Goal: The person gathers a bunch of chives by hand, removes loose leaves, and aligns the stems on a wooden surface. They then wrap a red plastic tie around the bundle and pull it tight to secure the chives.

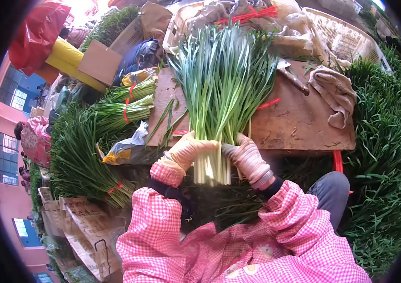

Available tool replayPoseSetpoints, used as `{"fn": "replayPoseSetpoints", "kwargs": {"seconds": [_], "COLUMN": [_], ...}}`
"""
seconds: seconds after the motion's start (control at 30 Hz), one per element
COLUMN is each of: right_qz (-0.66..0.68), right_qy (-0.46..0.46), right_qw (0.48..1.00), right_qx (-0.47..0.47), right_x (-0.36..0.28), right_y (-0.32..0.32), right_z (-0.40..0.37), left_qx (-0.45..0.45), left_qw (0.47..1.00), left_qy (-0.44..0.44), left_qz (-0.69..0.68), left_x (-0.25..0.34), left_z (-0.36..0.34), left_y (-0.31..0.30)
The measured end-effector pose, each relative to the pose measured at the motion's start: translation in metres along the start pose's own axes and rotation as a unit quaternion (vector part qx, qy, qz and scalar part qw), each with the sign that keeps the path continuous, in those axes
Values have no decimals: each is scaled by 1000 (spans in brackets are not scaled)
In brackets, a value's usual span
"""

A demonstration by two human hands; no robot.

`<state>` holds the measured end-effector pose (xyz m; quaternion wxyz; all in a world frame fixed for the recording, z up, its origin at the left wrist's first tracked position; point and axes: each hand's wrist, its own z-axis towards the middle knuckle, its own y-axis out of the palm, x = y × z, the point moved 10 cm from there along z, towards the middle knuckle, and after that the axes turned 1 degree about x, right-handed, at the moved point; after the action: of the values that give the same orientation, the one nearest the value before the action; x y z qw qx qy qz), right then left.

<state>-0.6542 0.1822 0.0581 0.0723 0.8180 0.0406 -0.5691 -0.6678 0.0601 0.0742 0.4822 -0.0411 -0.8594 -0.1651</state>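
A large loose bunch of garlic chives (224,89) lies over the board (304,120), its green leaves pointing away and its pale stem ends over the near edge. My gloved left hand (186,150) is closed round the left side of the stems, with the thumb across them. On the right side, my gloved right hand (250,160) grips the same stems; some of its fingers are hidden behind them. A red strip (268,104) runs under the bunch and shows on both sides. Beyond it to the right lies a knife (293,81) with a dark handle.
A crumpled cloth (334,94) sits on the board's right end. Tied chive bundles (125,111) are stacked at the left. Loose greens (384,155) pile up at the right. Behind the board stands a plastic crate (346,35); cardboard (100,62) is at the back left.
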Motion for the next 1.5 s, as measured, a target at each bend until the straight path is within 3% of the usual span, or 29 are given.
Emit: {"fn": "replayPoseSetpoints", "kwargs": {"seconds": [0.1, 0.13, 0.27, 0.37, 0.4, 0.43, 0.5, 0.53, 0.63, 0.73, 0.77, 0.83, 0.87, 0.9, 0.97, 1.0, 1.17, 1.2, 1.23, 1.33, 1.43, 1.5], "right_qz": [232, 297, 305, 286, 234, 52, -189, -331, -298, -121, -123, 10, 36, -92, -336, -384, -185, -91, 3, -219, -255, -196], "right_qy": [-11, 4, -4, -38, -67, -104, -103, -295, -68, -63, -49, -1, -23, -51, -107, -94, -126, -44, 38, -71, -157, -126], "right_qw": [973, 955, 952, 957, 969, 990, 969, 885, 947, 990, 991, 998, 998, 994, 931, 916, 975, 994, 998, 973, 954, 972], "right_qx": [-2, -19, 13, 34, 51, 83, 118, 145, 95, 30, 27, -62, -53, -3, 92, 64, -14, -31, -47, -7, 21, 36], "right_x": [1, 16, 17, 4, -9, -29, -13, -35, -50, 6, 15, 10, 7, 4, -14, -21, -21, -20, -20, -36, -23, -12], "right_y": [-6, -5, -9, -3, -3, -8, 1, 14, 4, 1, -5, -2, -2, -9, -15, -12, -22, -22, -17, -14, -3, 3], "right_z": [-3, 3, -1, -5, -9, -17, -2, -15, -10, 27, 30, 21, 19, 17, 9, 9, 13, 4, -8, -9, 11, 17], "left_qx": [0, 49, 102, 85, 61, 18, 9, -25, -55, -25, -12, 2, 7, 24, 50, 61, 55, 65, 73, 86, 161, 187], "left_qw": [995, 989, 984, 963, 955, 968, 998, 998, 996, 994, 992, 984, 977, 973, 978, 979, 987, 986, 994, 984, 862, 811], "left_qy": [-47, -42, -110, -161, -160, -129, -7, -5, -30, -101, -119, -147, -164, -191, -174, -172, -149, -150, -86, 88, 96, 98], "left_qz": [-90, -136, -93, -197, -241, -216, -55, -55, -71, -33, -40, -104, -135, -124, -109, -93, -35, -15, 9, 131, 472, 546], "left_x": [-10, -12, -43, -43, -23, -16, -5, 0, 22, -12, -16, -33, -38, -43, -37, -34, -33, -31, -25, 12, 60, 53], "left_z": [-1, -5, 2, -9, -19, -17, -8, -7, -9, 14, 13, 16, 15, 12, 10, 6, 13, 11, 17, 16, -13, -3], "left_y": [-11, -18, -51, -30, -1, 2, -1, 0, 0, -35, -38, -51, -51, -54, -55, -54, -60, -61, -62, -44, -27, -39]}}
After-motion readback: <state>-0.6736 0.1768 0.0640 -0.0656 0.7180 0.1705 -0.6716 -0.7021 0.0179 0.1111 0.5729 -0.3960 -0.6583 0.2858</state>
